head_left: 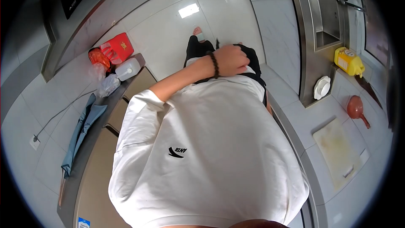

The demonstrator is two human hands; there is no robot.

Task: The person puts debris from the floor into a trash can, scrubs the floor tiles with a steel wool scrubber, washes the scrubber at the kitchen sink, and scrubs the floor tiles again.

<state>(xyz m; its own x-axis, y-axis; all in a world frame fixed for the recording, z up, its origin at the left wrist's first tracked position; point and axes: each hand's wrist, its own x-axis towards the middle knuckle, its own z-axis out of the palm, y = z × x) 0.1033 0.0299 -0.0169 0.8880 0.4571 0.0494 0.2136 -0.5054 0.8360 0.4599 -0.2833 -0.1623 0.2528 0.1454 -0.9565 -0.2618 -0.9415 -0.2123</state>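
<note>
White ANTA shirt [223, 143] fills the centre, nearest the camera; black trousers [251, 57] show at twelve o'clock. Over their waist, the left hand [230, 61] is curled, any grip impossible to tell; the right hand is hidden.

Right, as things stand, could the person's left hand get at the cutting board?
Probably not without turning: the left hand is in front of the white-shirted torso, which seems partly in the way of the cutting board, off to the right.
</note>
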